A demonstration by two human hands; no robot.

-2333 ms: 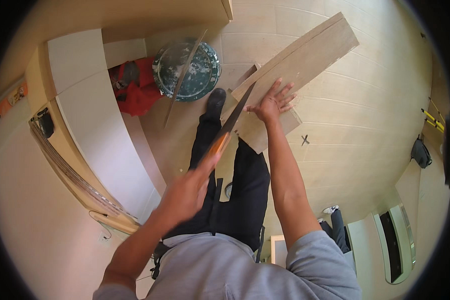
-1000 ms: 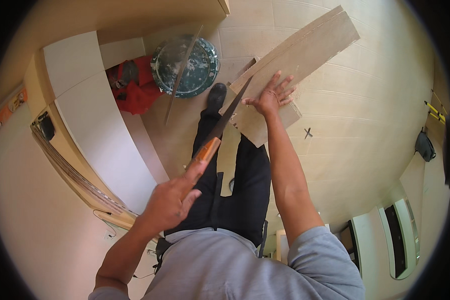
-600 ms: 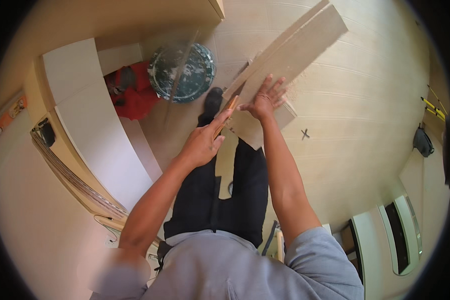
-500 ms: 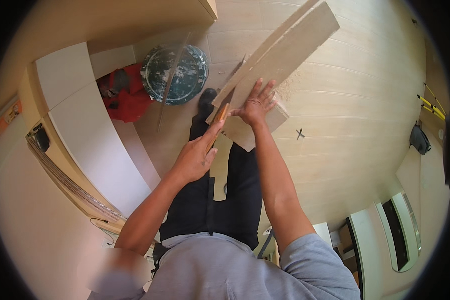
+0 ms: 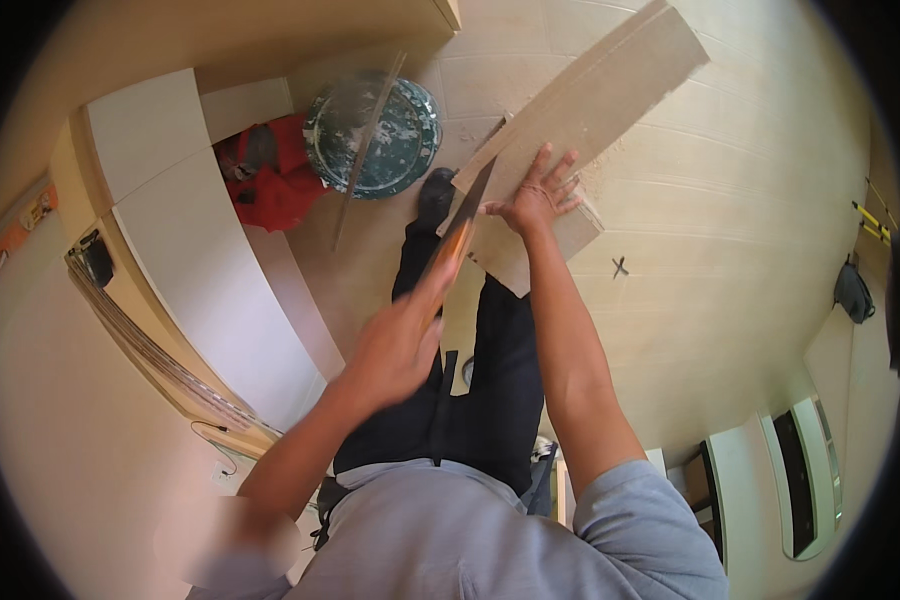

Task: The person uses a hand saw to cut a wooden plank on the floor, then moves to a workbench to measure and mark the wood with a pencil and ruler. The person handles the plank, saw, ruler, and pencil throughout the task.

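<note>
My left hand (image 5: 395,345), blurred by motion, is wrapped round the orange handle of a handsaw (image 5: 457,236). The dark saw blade runs up and away along the left part of a long pale board (image 5: 615,95), in a cut through it. My right hand (image 5: 536,206) lies flat on the board with fingers spread, just right of the blade. Beneath the board's near end is another pale piece (image 5: 511,252), partly covered. The far part of the blade is hidden under the board.
A paint-splattered green drum (image 5: 395,135) stands at the far left, with a thin strip (image 5: 370,130) across its lid. Red cloth (image 5: 270,195) lies beside it. A white cabinet (image 5: 205,240) runs along the left. Sawdust (image 5: 592,175) and a dark cross-shaped thing (image 5: 620,267) are on the floor.
My left hand has drawn the saw back toward me, and more blade shows. My right hand stays spread on the board. The whole view has shifted slightly.
</note>
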